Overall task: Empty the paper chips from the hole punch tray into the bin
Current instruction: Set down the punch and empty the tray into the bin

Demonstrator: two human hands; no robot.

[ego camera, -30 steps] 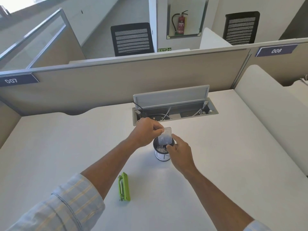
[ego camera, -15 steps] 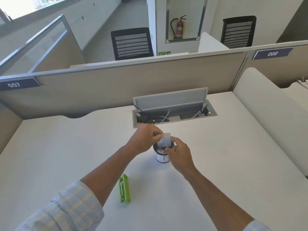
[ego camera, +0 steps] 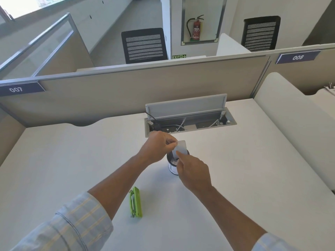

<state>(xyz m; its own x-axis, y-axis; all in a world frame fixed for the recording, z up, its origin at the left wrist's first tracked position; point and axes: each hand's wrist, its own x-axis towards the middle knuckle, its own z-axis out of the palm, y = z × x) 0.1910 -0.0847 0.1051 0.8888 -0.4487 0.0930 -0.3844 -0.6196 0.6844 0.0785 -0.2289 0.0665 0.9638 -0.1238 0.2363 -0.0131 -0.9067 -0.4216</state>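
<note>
A small round bin (ego camera: 172,169), white with a dark rim, stands on the white desk (ego camera: 72,160), with pale paper chips showing inside. Directly above its mouth is the translucent hole punch tray (ego camera: 181,148), tilted on end. My left hand (ego camera: 159,146) pinches the tray's upper left edge. My right hand (ego camera: 192,171) touches the tray's lower part with its fingertips and hides the bin's right side. The green hole punch (ego camera: 136,202) lies on its side on the desk, nearer to me and to the left.
An open cable box (ego camera: 188,122) with a raised grey lid and wires sits in the desk behind the bin. A beige partition (ego camera: 126,91) runs along the far edge. A low white divider (ego camera: 290,115) borders the desk's right side.
Both hands stay over the bin with the tray. The tray has tipped slightly and my right fingertips have shifted on it. The view has tilted a little.
</note>
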